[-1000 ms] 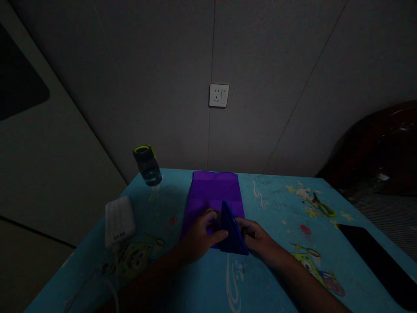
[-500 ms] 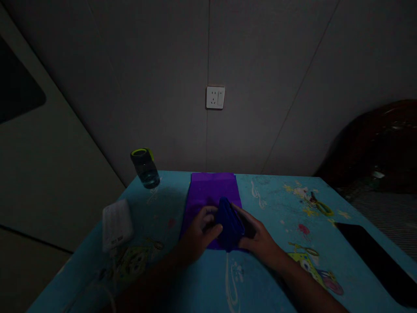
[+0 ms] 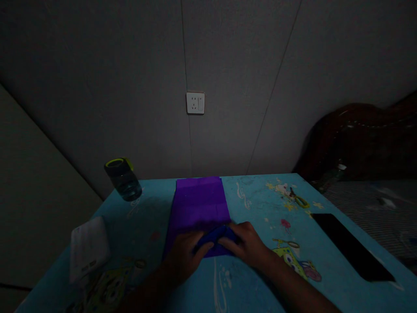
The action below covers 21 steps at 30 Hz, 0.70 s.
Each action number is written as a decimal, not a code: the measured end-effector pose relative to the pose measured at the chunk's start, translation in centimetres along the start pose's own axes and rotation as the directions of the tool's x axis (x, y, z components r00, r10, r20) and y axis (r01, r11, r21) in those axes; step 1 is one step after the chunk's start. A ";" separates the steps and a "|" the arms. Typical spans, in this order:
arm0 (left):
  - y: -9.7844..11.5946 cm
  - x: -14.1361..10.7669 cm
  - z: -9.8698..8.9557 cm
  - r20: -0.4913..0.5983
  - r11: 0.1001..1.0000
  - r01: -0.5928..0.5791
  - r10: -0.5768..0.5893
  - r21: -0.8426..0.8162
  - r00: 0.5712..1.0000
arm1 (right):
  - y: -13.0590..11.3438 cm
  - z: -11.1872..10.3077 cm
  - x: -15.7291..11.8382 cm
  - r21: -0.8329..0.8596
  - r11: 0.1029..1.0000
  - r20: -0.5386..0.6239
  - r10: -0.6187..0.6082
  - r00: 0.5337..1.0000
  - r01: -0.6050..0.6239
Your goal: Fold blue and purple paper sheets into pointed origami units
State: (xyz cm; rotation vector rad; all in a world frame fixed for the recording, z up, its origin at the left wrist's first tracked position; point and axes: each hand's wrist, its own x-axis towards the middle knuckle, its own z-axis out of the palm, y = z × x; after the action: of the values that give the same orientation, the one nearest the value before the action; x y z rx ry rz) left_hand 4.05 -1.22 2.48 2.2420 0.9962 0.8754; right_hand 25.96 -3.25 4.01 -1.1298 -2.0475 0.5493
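Note:
A small dark blue object, like a folded pouch or case, is held between both hands, low over the near part of a purple sheet. My left hand is closed on its left end, the thumb lying along the near side. On the right end, my right hand grips with the thumb in front and the fingers behind. Dim light hides the object's exact kind. The purple sheet lies flat on a light blue patterned tablecloth.
A water bottle stands at the back left, with a white power bank nearer me. Scissors and a long black flat object lie to the right. Behind the table, the wall carries a socket.
The blue object has gone from tilted upright to lower and lengthwise between my hands, nearer me. My left hand now grips its end. The view has shifted right.

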 end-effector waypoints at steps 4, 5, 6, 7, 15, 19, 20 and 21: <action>0.3 -0.3 -0.3 0.079 0.996 -0.054 0.048 0.072 0.996 | -0.4 -0.1 -0.1 0.023 0.997 0.055 -0.068 0.996 0.067; 0.4 -0.3 -0.4 0.104 0.995 -0.060 0.052 0.076 0.993 | -0.6 -0.1 -0.1 0.053 0.995 0.082 -0.084 0.993 0.080; 0.4 -0.4 -0.5 0.128 0.995 -0.062 0.052 0.077 0.990 | -0.8 -0.1 0.0 0.086 0.992 0.112 -0.098 0.989 0.089; 0.4 -0.4 -0.5 0.154 0.996 -0.058 0.046 0.074 0.987 | -1.0 -0.1 0.0 0.123 0.988 0.141 -0.109 0.984 0.092; 0.3 -0.9 0.3 0.307 0.941 0.278 -0.211 -0.194 0.928 | -1.3 0.7 0.0 0.337 0.936 0.170 0.046 0.984 -0.102; 0.5 -1.3 0.5 0.233 0.924 0.362 -0.328 -0.123 0.915 | -1.1 1.2 0.0 0.350 0.926 0.179 0.086 0.980 -0.146; 0.5 -1.3 0.5 0.192 0.944 0.322 -0.303 -0.072 0.933 | -1.1 1.3 0.0 0.335 0.931 0.186 0.085 0.979 -0.144; 0.5 -1.4 0.4 0.163 0.961 0.275 -0.267 -0.029 0.950 | -1.1 1.4 0.0 0.319 0.938 0.188 0.081 0.979 -0.138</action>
State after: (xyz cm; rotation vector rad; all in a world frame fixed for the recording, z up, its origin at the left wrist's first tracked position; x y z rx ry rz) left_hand 3.88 -2.66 2.05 2.0329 1.1581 0.5876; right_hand 24.29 -3.82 3.82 -1.0257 -1.9457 1.0379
